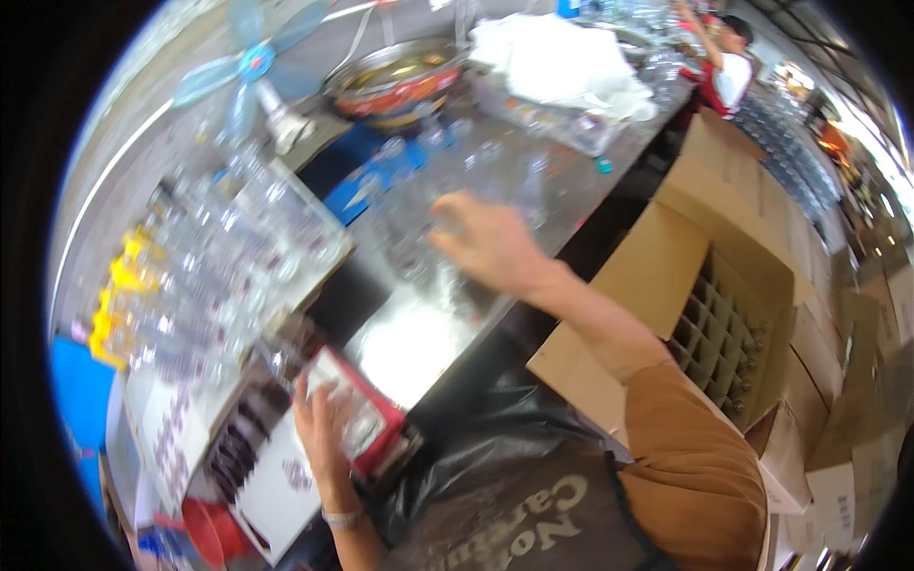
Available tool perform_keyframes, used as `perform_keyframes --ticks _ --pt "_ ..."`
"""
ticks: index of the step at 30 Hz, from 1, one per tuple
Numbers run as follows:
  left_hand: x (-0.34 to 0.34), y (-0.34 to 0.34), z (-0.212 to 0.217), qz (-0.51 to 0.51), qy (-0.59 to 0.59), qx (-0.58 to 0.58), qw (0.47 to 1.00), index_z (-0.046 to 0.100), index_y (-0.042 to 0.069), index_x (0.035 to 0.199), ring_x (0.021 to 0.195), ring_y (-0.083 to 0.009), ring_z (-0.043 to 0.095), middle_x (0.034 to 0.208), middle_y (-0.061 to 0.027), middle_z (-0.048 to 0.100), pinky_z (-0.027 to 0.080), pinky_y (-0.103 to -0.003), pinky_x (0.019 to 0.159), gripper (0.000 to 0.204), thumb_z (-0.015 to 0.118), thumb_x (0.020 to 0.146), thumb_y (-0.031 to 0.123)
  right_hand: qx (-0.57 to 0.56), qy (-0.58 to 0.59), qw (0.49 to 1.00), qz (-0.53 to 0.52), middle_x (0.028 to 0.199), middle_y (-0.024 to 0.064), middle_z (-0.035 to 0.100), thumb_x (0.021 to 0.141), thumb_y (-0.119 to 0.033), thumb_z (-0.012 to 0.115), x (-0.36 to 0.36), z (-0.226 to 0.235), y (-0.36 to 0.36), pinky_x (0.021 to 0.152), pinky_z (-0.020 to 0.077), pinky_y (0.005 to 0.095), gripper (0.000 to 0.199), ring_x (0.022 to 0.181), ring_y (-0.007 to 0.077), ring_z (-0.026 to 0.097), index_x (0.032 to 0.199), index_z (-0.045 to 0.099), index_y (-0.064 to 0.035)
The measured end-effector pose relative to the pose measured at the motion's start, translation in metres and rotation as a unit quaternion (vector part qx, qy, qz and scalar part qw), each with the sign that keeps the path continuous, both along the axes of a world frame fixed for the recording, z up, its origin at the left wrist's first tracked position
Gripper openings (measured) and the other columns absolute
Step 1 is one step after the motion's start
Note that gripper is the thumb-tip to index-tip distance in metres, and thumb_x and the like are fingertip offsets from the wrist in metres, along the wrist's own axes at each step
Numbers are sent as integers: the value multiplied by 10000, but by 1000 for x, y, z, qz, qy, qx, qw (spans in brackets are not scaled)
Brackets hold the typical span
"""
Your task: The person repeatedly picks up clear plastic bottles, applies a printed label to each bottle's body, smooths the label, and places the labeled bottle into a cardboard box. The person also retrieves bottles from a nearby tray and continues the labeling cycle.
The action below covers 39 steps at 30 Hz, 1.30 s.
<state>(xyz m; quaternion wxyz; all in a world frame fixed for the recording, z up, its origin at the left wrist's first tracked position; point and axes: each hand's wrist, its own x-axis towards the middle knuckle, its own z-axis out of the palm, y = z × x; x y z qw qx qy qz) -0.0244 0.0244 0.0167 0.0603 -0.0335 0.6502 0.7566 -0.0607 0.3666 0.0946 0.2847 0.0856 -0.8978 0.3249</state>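
My right hand (495,249) reaches over the dark table, its fingers curled round what looks like the top of a clear bottle; motion blurs the grip. Several clear bottles (390,205) stand around and beyond it. Lower down, my left hand (326,428) has its fingers apart, beside a red-edged box (388,411) with something clear and blurred in it. Near those fingertips lies a clear, bottle-like shape (279,360). A bright white glare (414,343) lies on the tabletop between my hands.
Rows of clear bottles (233,224) stand in trays at left, some yellow-topped. An open carton (657,252) with dividers is at my right. Farther back are a blue fan (255,62), a round metal basin (395,81), a white-covered bin (562,67) and a person (731,71).
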Motion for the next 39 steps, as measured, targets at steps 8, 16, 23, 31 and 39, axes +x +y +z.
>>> perform_keyframes --ticks 8,16,23,31,39 --pt "-18 -2 -20 23 -30 25 999 289 34 1508 1141 -304 609 1290 -207 548 497 -395 970 677 530 1020 438 -5 -56 998 -5 1069 175 685 909 -313 684 -33 -11 6 774 518 444 459 930 392 663 1248 499 -66" --pt "-16 -9 -30 38 -7 11 999 218 35 1550 1116 -261 604 1388 -195 491 458 -379 987 742 582 1003 378 10 -10 999 -41 1163 202 632 882 -299 720 -16 -13 1 742 526 443 677 853 395 663 1440 403 -82" --pt "1 -8 -23 85 72 -57 992 215 67 1568 1244 -259 528 1491 -183 401 456 -330 981 672 574 1014 192 -89 6 990 111 1227 164 615 875 -219 740 44 19 -54 683 540 336 539 735 262 657 1338 538 -31" --pt "29 -21 -29 68 114 -74 988 312 36 1538 1255 -262 533 1486 -173 411 447 -348 1021 581 546 1008 85 -215 -331 859 327 1010 124 683 920 -268 679 10 -85 -143 741 524 345 494 792 200 655 1303 552 17" --pt "50 -14 -5 68 124 -179 974 408 26 1478 1258 -270 534 1431 -139 478 504 -371 978 645 661 885 17 -337 -364 821 282 682 13 637 985 -184 620 35 -89 -162 560 461 239 423 590 64 565 1362 517 -23"
